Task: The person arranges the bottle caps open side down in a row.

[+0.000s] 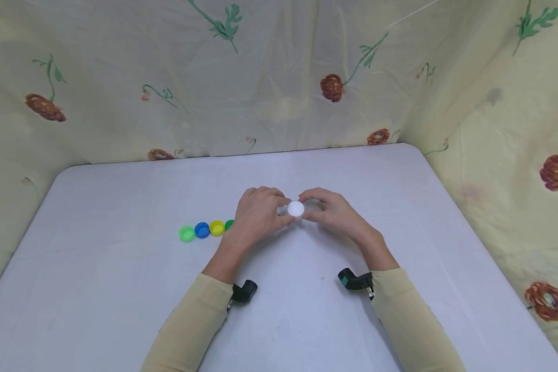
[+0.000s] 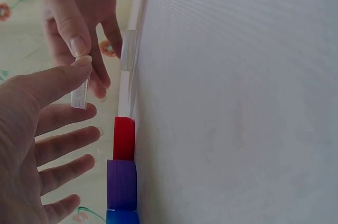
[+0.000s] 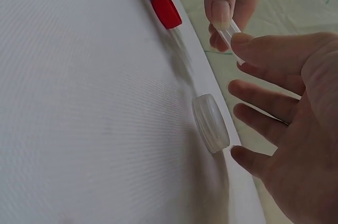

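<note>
A white ridged bottle cap (image 1: 295, 208) is held up off the table between the two hands. My left hand (image 1: 259, 213) pinches one side of it with thumb and forefinger, its other fingers spread apart. My right hand (image 1: 333, 213) pinches the opposite side, thumb near the left thumb. In the right wrist view the held cap (image 3: 231, 38) stands tilted at the fingertips. A second, clear cap (image 3: 211, 123) stands on the table near my right hand's lower fingers. Below the left hand are a red cap (image 2: 124, 138) and a purple cap (image 2: 121, 184), largely hidden in the head view.
Left of the hands, a row holds a light green cap (image 1: 187, 233), a blue cap (image 1: 202, 230), a yellow cap (image 1: 217, 228) and a partly covered green cap (image 1: 229, 225). A white table (image 1: 97, 289) lies beneath; a flowered curtain (image 1: 279, 77) hangs behind.
</note>
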### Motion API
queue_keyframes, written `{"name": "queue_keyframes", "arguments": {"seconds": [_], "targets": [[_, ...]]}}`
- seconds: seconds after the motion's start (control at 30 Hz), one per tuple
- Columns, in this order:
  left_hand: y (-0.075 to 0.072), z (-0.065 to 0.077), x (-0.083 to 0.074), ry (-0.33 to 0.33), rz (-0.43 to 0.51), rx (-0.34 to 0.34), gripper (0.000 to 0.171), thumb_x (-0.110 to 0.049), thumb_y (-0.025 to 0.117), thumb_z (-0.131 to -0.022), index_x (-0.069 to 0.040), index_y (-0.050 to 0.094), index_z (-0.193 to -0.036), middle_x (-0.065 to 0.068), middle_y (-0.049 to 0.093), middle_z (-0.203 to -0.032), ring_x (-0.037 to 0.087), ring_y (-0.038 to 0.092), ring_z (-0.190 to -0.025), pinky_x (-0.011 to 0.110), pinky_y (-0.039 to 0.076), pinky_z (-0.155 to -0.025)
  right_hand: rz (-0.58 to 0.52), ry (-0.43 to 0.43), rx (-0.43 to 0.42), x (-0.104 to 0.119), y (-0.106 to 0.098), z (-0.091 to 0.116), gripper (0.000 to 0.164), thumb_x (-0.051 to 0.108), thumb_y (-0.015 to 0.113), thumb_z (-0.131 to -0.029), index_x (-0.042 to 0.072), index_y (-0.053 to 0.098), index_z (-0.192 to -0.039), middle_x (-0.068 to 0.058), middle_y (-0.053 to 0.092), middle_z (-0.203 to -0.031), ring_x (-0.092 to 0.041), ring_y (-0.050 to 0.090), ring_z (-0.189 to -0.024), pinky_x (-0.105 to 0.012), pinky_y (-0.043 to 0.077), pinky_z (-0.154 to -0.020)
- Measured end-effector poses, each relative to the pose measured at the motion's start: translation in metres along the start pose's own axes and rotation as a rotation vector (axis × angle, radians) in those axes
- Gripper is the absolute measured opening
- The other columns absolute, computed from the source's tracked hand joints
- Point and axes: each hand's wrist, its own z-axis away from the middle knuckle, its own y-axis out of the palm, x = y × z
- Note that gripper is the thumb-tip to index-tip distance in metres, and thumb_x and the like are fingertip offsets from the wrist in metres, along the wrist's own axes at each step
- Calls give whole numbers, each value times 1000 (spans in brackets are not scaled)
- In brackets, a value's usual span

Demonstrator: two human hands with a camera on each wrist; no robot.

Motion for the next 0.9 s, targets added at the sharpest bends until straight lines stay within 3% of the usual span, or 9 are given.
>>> {"name": "queue_keyframes", "arguments": {"seconds": [0.27, 0.9], "targets": [[1, 0, 0, -24, -63, 55, 46, -56, 66, -88, -29, 70, -125, -7, 67, -131, 19, 56, -128, 46, 40, -110, 67, -38, 4, -2, 2, -2, 28, 18, 71, -89, 13, 68, -117, -4, 54, -147, -25, 28, -151, -55, 20, -123], [7, -4, -4, -68, -69, 145, 46, -56, 68, -87, -31, 70, -126, -6, 63, -138, 23, 54, -131, 47, 40, -109, 211, -26, 12, -5, 7, -3, 25, 19, 71, -88, 12, 71, -112, -7, 53, -146, -28, 28, -151, -52, 21, -124]]}}
